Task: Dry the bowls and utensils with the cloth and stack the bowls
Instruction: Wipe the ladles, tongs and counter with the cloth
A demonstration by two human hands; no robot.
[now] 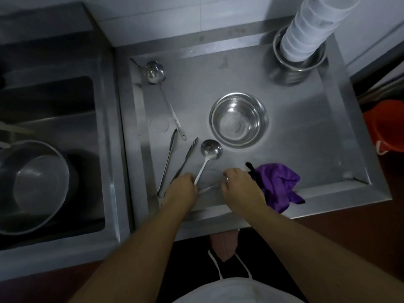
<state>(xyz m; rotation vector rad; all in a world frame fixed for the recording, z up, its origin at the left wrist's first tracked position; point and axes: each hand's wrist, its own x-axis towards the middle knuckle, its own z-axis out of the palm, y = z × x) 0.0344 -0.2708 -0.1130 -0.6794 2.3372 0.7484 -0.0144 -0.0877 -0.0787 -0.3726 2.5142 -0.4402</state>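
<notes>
— Steel bowl (238, 120): where?
— Mid-bench (306, 136). Purple cloth (277, 184) on the near edge, beside my right hand (240, 188).
— Fingers?
— Left hand (182, 189) curled round a ladle (207, 156) handle; right pinches a second utensil (211, 188).

Dim kitchen: steel counter (295, 136) against pale tiled wall (175, 16), sink (54, 119) beside it, red-brown floor (349, 248)

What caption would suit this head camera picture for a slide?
At a steel counter, the left hand grips a ladle beside the right hand, near a purple cloth and steel bowl.
</notes>
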